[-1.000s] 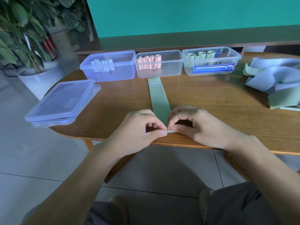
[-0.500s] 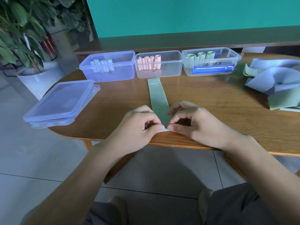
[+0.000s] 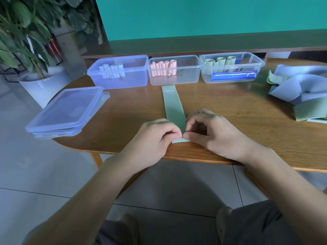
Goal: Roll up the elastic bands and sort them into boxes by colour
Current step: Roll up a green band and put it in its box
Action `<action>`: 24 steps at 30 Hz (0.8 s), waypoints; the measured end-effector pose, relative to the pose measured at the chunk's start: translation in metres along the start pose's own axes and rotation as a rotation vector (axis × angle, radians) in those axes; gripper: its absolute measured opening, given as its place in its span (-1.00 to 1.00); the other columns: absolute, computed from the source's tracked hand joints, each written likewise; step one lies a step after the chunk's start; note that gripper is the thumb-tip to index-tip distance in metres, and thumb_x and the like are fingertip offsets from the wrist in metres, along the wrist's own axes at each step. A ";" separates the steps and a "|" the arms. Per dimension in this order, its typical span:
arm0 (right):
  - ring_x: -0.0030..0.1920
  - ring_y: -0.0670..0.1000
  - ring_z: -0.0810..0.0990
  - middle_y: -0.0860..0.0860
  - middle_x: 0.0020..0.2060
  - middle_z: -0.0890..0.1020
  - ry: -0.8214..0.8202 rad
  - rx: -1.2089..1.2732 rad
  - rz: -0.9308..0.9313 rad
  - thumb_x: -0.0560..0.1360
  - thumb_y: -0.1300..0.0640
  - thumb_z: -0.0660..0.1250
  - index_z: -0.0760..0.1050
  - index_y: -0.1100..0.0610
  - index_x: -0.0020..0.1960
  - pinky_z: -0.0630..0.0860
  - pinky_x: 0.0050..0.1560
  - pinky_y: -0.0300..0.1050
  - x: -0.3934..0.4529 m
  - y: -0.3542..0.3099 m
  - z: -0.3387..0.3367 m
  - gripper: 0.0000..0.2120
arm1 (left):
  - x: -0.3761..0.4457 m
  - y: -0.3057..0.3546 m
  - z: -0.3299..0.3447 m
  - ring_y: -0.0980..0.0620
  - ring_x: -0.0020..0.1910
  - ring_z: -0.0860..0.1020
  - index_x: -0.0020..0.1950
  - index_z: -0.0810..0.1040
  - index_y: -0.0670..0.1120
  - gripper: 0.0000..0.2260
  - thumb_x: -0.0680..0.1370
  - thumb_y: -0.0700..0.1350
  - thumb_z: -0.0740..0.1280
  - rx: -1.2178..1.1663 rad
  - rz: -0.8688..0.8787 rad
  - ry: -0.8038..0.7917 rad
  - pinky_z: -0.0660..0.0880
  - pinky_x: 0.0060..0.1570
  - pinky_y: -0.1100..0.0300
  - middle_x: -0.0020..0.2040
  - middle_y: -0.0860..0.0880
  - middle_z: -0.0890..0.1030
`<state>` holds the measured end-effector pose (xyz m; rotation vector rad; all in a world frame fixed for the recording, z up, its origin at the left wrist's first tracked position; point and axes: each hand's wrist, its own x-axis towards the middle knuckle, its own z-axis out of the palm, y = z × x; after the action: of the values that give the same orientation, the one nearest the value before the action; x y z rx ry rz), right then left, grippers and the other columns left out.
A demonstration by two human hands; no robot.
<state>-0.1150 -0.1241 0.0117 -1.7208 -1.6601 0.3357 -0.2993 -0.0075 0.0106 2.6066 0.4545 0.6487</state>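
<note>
A pale green elastic band (image 3: pixel 172 106) lies flat on the wooden table (image 3: pixel 230 110), running from the boxes toward me. My left hand (image 3: pixel 155 137) and my right hand (image 3: pixel 210 131) pinch its near end together, thumbs touching at the band's edge. Three clear boxes stand in a row at the back: the left box (image 3: pixel 122 75) holds white rolls, the middle box (image 3: pixel 175 70) pink rolls, and the right box (image 3: pixel 231 68) green rolls and something blue.
A stack of clear lids (image 3: pixel 65 112) lies at the table's left edge. A loose heap of blue-grey and green bands (image 3: pixel 300 92) sits at the right. A potted plant (image 3: pixel 26 50) stands on the floor to the left.
Both hands have crept slightly forward along the green band, still pinching its near end. The rest of the scene is unchanged.
</note>
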 end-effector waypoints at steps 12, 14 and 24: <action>-0.02 -0.04 0.58 -0.10 -0.05 0.59 0.048 0.000 -0.111 0.54 0.13 0.47 0.62 0.00 -0.06 0.48 0.04 -0.24 -0.001 0.008 0.005 -0.95 | 0.001 -0.006 0.002 0.17 -0.09 0.54 -0.04 0.73 0.00 -0.92 0.52 -0.03 0.47 0.023 -0.024 0.041 0.40 -0.14 0.44 -0.09 0.18 0.52; 0.01 -0.04 0.59 -0.09 -0.05 0.59 0.012 -0.011 -0.142 0.53 0.12 0.48 0.64 0.01 -0.06 0.49 0.07 -0.20 -0.002 0.009 0.002 -0.97 | 0.001 -0.006 0.002 0.15 -0.10 0.54 -0.05 0.73 -0.01 -0.91 0.53 -0.02 0.46 0.029 -0.017 0.044 0.44 -0.15 0.38 -0.09 0.17 0.52; 0.02 -0.06 0.61 -0.10 -0.06 0.63 0.020 -0.015 -0.158 0.52 0.11 0.49 0.69 0.05 -0.03 0.51 0.10 -0.13 0.002 0.017 0.002 -0.96 | 0.000 -0.003 0.002 0.16 -0.10 0.57 0.02 0.73 0.05 -0.90 0.52 -0.06 0.48 -0.014 -0.034 0.097 0.46 -0.12 0.39 -0.08 0.16 0.60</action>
<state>-0.1031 -0.1200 0.0006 -1.5865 -1.7750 0.2318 -0.2992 -0.0058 0.0077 2.5565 0.5205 0.7668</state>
